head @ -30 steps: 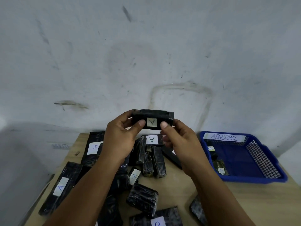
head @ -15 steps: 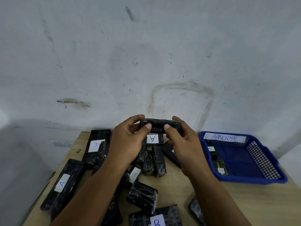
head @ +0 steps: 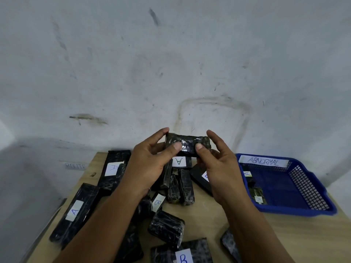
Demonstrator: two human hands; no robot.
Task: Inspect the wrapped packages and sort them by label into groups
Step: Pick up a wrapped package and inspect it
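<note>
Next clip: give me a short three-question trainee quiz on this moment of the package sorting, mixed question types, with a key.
1. True or false: both hands grip the same wrapped package, raised above the table.
2. Multiple choice: what is written on the tag of the blue basket? A) ROUTE B) ABNORMAL C) SORTED
3. Short answer: is a letter label visible on the side of the held package that faces the camera?

Key
1. True: the left hand and the right hand pinch it at either end, thumbs on the front.
2. B.
3. No; only shiny dark wrap shows.
</note>
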